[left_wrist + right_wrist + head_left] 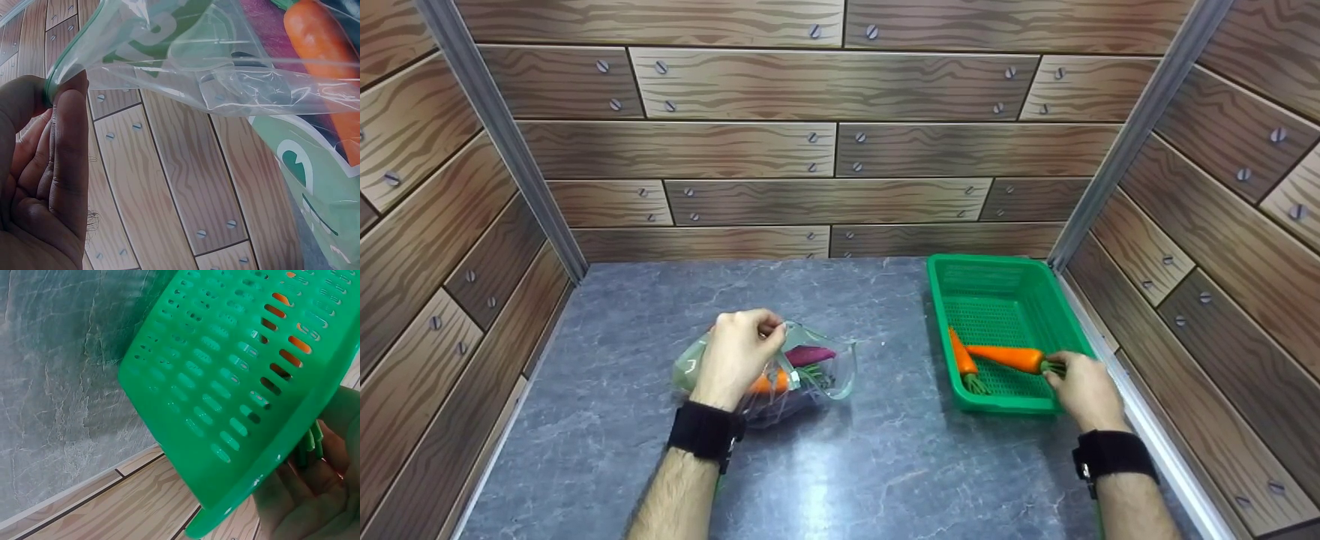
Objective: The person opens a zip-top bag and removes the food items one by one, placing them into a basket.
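My left hand (733,358) pinches the rim of a clear zip bag (247,90) between thumb and forefinger, and the bag's mouth gapes to the right. Inside the bag lie a carrot (769,384) and a purple vegetable (810,355) whose exact kind I cannot tell. On the right, my right hand (1089,391) reaches over the near right rim of a green plastic basket (1011,406). Its fingers hold the leafy green top of a carrot (1006,358). Left of this one, a second carrot (961,356) leans along the basket's left wall.
Both the bag and the basket stand on a grey marbled tabletop (877,442). Wood-patterned panels (832,150) wall it in at the back and sides, with metal corner posts (1140,127) between them. The basket is close to the right wall.
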### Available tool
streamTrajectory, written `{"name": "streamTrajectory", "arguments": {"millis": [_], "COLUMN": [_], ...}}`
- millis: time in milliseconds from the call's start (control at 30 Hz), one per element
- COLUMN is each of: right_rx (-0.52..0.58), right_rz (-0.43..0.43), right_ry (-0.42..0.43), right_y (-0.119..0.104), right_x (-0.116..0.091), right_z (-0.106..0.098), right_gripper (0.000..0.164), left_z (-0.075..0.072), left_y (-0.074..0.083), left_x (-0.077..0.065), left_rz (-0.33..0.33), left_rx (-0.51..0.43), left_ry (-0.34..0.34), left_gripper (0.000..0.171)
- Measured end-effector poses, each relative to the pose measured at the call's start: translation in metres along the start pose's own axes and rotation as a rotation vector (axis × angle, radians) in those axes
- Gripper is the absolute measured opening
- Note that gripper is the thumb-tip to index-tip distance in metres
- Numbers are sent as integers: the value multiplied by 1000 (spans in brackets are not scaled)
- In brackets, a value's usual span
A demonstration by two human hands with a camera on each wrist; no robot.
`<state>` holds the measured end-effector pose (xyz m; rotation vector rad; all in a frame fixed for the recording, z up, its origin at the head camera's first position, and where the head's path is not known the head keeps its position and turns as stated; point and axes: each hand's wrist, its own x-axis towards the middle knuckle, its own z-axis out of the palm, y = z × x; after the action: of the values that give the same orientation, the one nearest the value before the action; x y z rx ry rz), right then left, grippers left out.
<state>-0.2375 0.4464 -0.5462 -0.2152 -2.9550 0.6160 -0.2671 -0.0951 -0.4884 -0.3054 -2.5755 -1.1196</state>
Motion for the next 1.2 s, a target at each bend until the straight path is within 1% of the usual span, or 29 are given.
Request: {"name": "streamTrajectory", "arguments": {"millis": [100,400,533,667,800,933,1067,1200], "right_rx": [4,9,11,21,35,40,21,-11], "right_rz": [-6,9,5,-9,-31,-59,-87,-103], "right_ry": [-18,-71,-75,-54,-39,-12,28,48], "right_y": [1,4,5,0,-9,-24,-41,-58], "right_x": [0,1,1,0,-1,-1,-2,-5], "right_z": [1,4,3,0,-3,-7,-11,-13], "right_gripper": [36,36,37,39,41,46,49,53], "left_z": [0,1,1,1,1,1,1,1], "left_y": [0,-1,0,0,0,0,-1,-1], "left_x": [0,-1,-1,-1,-1,-1,-1,0], "left_rz": [5,6,3,-3,-6,-3,5,10], "left_rx": [9,10,6,0,4,6,3,6], "left_ry": [2,3,0,-7,-8,-6,-1,1], "left_gripper": [9,8,8,8,8,8,9,9]}}
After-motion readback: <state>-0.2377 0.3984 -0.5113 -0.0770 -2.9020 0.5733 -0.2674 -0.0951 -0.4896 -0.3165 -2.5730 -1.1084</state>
